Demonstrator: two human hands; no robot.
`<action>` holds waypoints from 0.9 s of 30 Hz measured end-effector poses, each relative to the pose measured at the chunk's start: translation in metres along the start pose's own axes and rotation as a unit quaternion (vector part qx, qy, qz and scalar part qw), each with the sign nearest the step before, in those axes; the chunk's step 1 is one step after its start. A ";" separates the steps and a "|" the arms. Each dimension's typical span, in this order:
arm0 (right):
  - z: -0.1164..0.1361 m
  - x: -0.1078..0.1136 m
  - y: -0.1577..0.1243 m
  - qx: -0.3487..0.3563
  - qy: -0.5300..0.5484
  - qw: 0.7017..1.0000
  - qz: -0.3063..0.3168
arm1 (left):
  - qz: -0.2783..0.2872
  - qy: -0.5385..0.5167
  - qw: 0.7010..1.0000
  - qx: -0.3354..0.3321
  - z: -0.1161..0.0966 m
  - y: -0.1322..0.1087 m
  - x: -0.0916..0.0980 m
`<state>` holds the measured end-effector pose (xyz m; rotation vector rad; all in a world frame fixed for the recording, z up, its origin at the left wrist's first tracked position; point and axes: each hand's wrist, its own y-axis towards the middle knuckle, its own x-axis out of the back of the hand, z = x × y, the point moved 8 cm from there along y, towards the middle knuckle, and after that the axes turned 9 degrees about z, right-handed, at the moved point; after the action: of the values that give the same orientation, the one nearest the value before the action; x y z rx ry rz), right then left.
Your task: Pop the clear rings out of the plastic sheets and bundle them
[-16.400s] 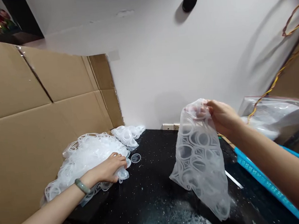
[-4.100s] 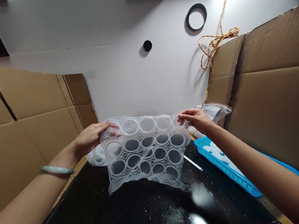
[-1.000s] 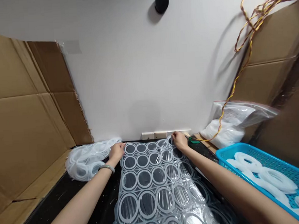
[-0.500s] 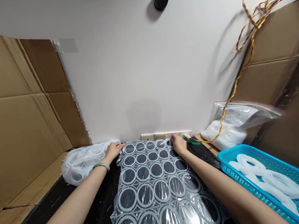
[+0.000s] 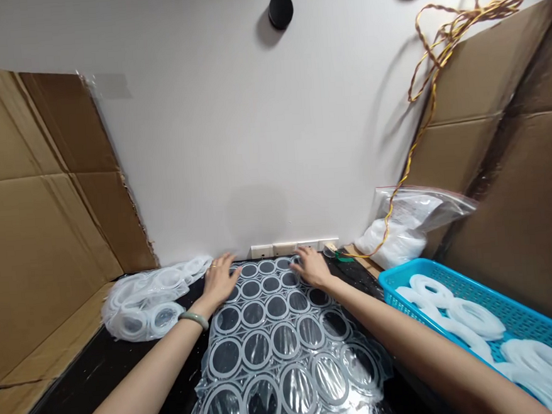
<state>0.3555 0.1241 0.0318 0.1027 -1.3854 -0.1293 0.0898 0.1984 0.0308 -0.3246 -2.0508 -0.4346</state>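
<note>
Black countertop (image 5: 94, 377), ring sheet (image 5: 271, 352) lengthwise toward me; left hand (image 5: 219, 280) and right hand (image 5: 311, 269) rest open-fingered on its far end

A translucent ring-patterned plastic sheet (image 5: 276, 346) lies flat on the black tabletop (image 5: 103, 377).

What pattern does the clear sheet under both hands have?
Rows of whitish rings cover the clear sheet, best seen in the head view.
</note>
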 end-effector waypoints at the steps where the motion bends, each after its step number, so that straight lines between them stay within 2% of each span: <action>1: 0.012 -0.009 -0.006 0.046 0.001 0.998 0.036 | 0.028 0.021 0.999 -0.037 -0.015 -0.007 -0.013; 3: 0.028 -0.026 -0.017 0.104 0.004 0.989 0.106 | 0.093 0.065 0.990 -0.086 -0.033 -0.020 -0.038; 5: 0.029 -0.036 -0.025 0.110 0.007 0.983 0.147 | 0.134 0.099 0.981 -0.097 -0.034 -0.031 -0.050; 7: 0.021 -0.036 -0.030 0.093 0.005 0.983 0.156 | 0.146 0.122 0.978 -0.086 -0.023 -0.038 -0.046; 10: 0.005 -0.030 -0.034 0.068 -0.002 0.985 0.161 | 0.153 0.153 0.974 -0.067 -0.004 -0.044 -0.031; 13: -0.003 -0.024 -0.040 0.042 -0.026 0.985 0.164 | 0.147 0.181 0.972 -0.043 0.003 -0.049 -0.018; 16: 0.011 -0.017 -0.054 0.043 -0.060 0.988 0.136 | 0.113 0.208 0.971 -0.034 -0.013 -0.062 -0.013; 18: 0.030 -0.015 -0.072 0.077 -0.057 0.989 0.112 | 0.108 0.214 0.969 -0.063 -0.034 -0.081 -0.019; 20: 0.052 -0.017 -0.095 0.137 -0.032 0.984 0.109 | 0.147 0.195 0.963 -0.112 -0.052 -0.108 -0.033; 22: 0.066 -0.020 -0.119 0.186 -0.002 0.975 0.124 | 0.169 0.174 0.958 -0.153 -0.063 -0.135 -0.041; 24: 0.065 -0.021 -0.137 0.197 0.018 0.971 0.137 | 0.164 0.173 0.957 -0.168 -0.061 -0.156 -0.039; 27: 0.052 -0.017 -0.153 0.187 0.025 0.970 0.151 | 0.163 0.186 0.955 -0.161 -0.044 -0.174 -0.028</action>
<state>0.2969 -0.0238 0.0019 0.2055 -1.3452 0.3886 0.0683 0.0212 -0.0031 -0.7112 -1.5215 -0.5767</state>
